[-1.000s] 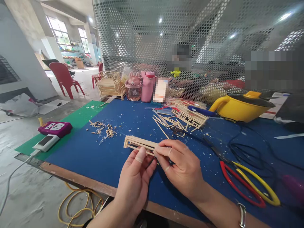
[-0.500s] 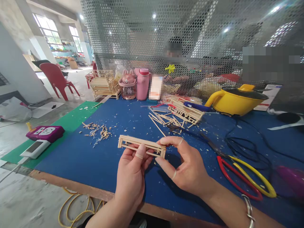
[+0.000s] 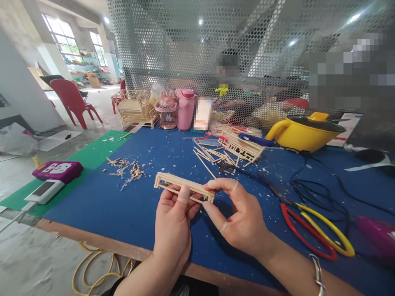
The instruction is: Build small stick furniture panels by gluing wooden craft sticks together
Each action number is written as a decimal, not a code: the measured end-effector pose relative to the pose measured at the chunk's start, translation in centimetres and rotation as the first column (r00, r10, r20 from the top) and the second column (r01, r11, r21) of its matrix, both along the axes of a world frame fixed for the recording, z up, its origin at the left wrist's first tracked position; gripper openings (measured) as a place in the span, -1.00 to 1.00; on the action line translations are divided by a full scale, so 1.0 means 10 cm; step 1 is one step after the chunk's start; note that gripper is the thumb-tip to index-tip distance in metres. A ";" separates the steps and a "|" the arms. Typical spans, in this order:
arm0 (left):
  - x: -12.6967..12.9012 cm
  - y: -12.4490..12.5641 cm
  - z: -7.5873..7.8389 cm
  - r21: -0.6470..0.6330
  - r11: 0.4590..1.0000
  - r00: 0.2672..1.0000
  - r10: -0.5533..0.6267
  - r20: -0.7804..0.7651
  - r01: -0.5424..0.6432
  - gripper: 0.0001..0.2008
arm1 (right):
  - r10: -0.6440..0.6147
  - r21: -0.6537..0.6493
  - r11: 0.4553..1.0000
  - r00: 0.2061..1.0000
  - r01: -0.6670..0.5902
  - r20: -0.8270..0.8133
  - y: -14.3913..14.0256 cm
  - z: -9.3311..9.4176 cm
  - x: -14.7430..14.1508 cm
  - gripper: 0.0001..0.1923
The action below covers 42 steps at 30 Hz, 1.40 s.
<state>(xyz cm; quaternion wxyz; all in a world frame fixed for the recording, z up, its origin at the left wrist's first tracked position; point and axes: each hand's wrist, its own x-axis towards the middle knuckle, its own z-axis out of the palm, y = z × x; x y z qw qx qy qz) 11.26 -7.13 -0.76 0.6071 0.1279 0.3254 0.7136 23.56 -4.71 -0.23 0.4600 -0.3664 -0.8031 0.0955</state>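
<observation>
Two hands hold one small frame of glued bamboo sticks [image 3: 184, 187] in the air, just above the near part of the blue surface [image 3: 129, 205]. The left hand [image 3: 173, 222] grips the frame's middle, thumb pressed on the near rail and fingers curled beneath. The right hand [image 3: 240, 218] pinches the frame's right end between thumb and forefinger. To the frame's left, stick offcuts [image 3: 128, 169] lie scattered; beyond the frame sit loose sticks [image 3: 212, 155] and a second, larger stick assembly [image 3: 242, 147]. To the frame's right rest red- and yellow-handled cutters [image 3: 314, 234]. For a sound grip, keep pressure light and along the rails, support the joints from below, and hold the frame level so that the glued ends are not twisted.
</observation>
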 end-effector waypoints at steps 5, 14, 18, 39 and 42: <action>0.00 0.00 -0.01 0.028 1.000 1.000 -0.005 0.017 0.005 -0.84 | -0.037 0.033 0.999 0.999 0.036 0.027 -0.01 0.00 0.01 -0.65; -0.02 -0.04 0.02 0.028 0.999 0.998 -0.028 0.054 0.027 -0.87 | -0.094 0.070 0.994 0.994 0.090 0.050 0.03 -0.03 0.01 -0.67; -0.09 -0.01 0.02 -0.007 1.000 0.998 0.005 0.058 -0.005 -0.87 | -0.090 0.072 0.994 0.994 0.086 0.056 0.04 -0.04 0.01 -0.66; -0.40 0.03 0.16 -0.216 0.973 0.865 0.035 0.501 0.085 -0.88 | -0.121 0.097 0.989 0.990 0.114 0.078 0.01 0.00 -0.01 -0.71; -0.38 0.04 0.16 -0.219 0.974 0.864 0.060 0.499 0.058 -0.89 | -0.130 0.095 0.988 0.988 0.123 0.081 0.01 0.00 -0.01 -0.71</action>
